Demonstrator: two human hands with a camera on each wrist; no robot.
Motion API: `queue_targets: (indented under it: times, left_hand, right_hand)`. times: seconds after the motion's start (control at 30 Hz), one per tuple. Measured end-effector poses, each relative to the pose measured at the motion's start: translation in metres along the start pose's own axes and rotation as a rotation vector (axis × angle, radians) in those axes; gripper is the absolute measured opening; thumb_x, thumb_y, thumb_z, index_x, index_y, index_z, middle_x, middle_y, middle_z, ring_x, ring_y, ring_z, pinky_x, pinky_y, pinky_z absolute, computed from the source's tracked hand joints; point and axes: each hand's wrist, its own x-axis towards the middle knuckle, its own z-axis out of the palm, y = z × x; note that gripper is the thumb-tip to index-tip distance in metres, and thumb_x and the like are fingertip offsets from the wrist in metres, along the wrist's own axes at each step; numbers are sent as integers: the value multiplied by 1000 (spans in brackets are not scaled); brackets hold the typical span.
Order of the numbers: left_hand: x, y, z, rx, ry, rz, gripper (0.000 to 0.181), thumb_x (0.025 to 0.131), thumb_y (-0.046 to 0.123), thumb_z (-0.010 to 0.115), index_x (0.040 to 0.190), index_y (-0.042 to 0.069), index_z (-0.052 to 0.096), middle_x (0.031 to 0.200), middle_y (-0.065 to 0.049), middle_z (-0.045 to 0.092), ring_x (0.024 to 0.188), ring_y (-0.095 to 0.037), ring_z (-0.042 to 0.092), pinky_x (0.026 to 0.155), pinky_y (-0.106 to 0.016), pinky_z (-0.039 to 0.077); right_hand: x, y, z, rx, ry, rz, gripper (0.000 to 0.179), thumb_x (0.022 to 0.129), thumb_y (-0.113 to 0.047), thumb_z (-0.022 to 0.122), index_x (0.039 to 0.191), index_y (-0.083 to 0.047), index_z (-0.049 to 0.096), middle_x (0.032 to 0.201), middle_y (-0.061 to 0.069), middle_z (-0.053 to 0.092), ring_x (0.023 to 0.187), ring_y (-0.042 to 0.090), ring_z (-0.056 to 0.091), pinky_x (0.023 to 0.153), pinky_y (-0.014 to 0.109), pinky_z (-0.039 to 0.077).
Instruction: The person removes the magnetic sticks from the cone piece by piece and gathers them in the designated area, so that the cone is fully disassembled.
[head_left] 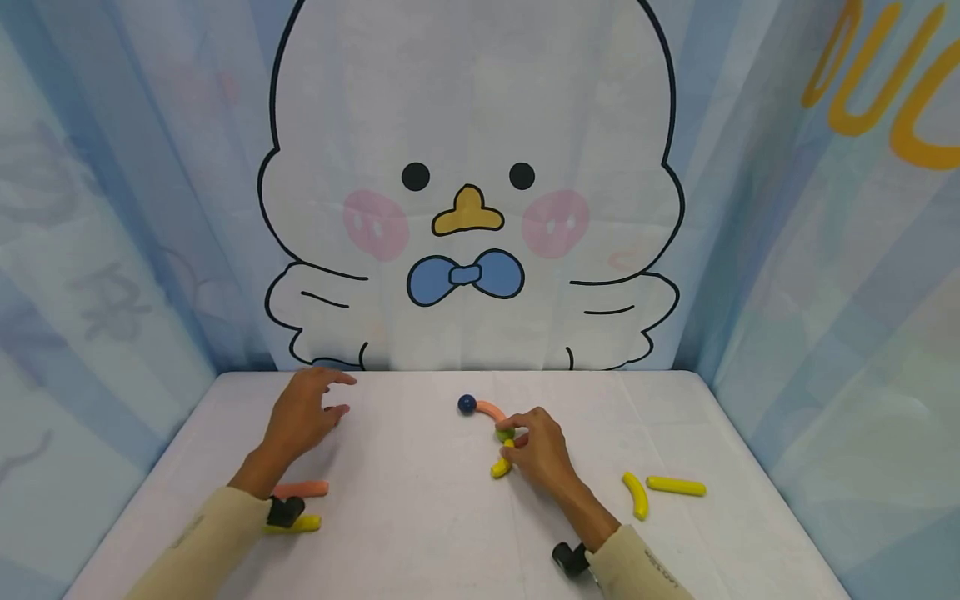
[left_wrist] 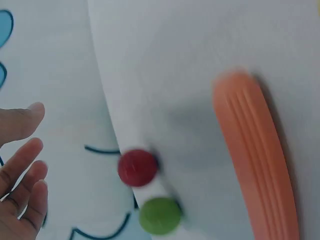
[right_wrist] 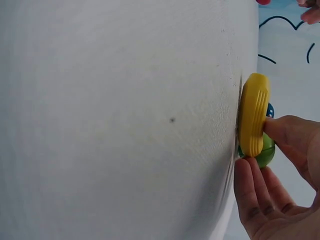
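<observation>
My right hand pinches a short curved yellow rod where it meets a green ball. From that ball a curved orange rod runs back to a dark blue ball, forming a chain on the table. Over the back left of the table, my left hand hovers with fingers spread and nothing in it. A red ball and another green ball lie near the table's back edge in the left wrist view; in the head view the left hand hides them.
Under the left forearm lie an orange rod and a yellow rod, both partly covered. To the right of my right hand are a curved yellow rod and a straight yellow rod. A printed curtain borders the white table.
</observation>
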Motion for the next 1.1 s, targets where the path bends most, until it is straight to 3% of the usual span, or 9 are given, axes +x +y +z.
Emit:
queue_targets:
  times: [0.2, 0.5, 0.67, 0.87, 1.1]
  left_hand:
    - [0, 37, 23, -27, -4, 87, 42, 86, 5, 88, 125, 16, 76, 126, -12, 72, 105, -31, 66, 86, -47, 59]
    - [0, 88, 61, -70, -136, 111, 39, 87, 11, 89, 122, 21, 77, 120, -5, 73, 108, -26, 66, 90, -42, 60]
    - [2, 105, 83, -94, -174, 181, 35, 86, 11, 89, 119, 19, 79, 118, -5, 74, 107, -21, 65, 95, -43, 60]
    - [7, 121, 104, -131, -186, 242, 34, 86, 11, 89, 118, 18, 79, 120, -3, 75, 115, -24, 66, 103, -47, 57]
    - [17, 136, 127, -171, -220, 285, 34, 86, 8, 88, 117, 19, 81, 112, -1, 77, 107, -23, 68, 97, -45, 58]
  right_hand:
    - [0, 0, -1, 17, -27, -2, 32, 85, -2, 87, 111, -20, 83, 115, 5, 64, 91, 17, 64, 73, 25, 59]
    - [-3, 3, -4, 53, -80, -34, 36, 84, 5, 84, 109, -21, 83, 120, 6, 64, 98, 21, 67, 71, 25, 60]
    - [-3, 5, -8, 58, -84, -45, 37, 85, 4, 84, 112, -21, 81, 120, 7, 67, 99, 22, 68, 73, 27, 61]
    - [-7, 7, -12, 37, -42, 6, 35, 86, -7, 88, 116, -21, 79, 120, 7, 72, 93, 18, 70, 76, 30, 62]
    - [-10, 8, -15, -27, -12, 32, 28, 82, -15, 93, 106, -14, 79, 94, 2, 74, 78, 12, 65, 75, 31, 54]
